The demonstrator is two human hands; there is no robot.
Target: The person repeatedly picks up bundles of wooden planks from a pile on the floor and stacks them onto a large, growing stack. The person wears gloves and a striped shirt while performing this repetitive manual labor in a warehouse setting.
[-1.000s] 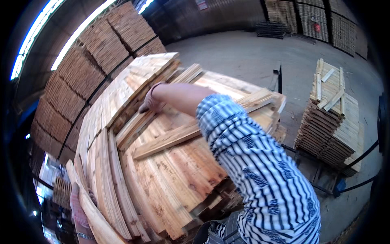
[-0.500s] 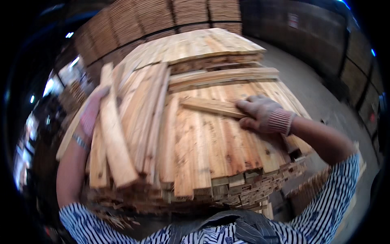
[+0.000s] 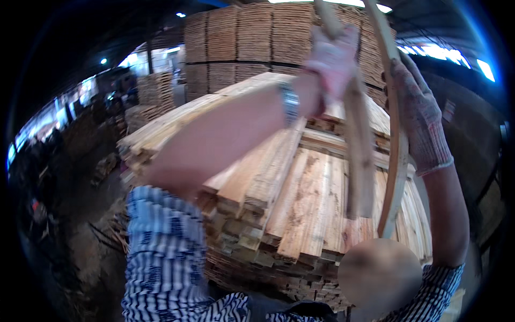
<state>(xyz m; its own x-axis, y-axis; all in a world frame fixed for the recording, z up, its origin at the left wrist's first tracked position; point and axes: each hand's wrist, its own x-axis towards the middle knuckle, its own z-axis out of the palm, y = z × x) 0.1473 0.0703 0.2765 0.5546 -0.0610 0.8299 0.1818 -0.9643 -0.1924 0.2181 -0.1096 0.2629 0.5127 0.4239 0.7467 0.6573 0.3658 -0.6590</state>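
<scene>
In a pinkish knitted work glove, my left hand is raised, its fingers closed round a wooden board. That board stands nearly upright and is smeared by motion. To its right, my gloved right hand grips a second, slightly bowed wooden board, its thumb side against the edge. The two boards are side by side, a narrow gap between them. Below lies a wide stack of boards, whose uneven ends face me.
Tall strapped stacks of boards stand behind the work stack. A smaller pile of wood is farther left. Wood scraps lie on the floor at the left. A dark wall runs along the right.
Both hands have risen, my left arm swinging across to the right with its board. My right hand now holds a board upright; before, it held a short-looking piece low over the stack. The view has turned left.
</scene>
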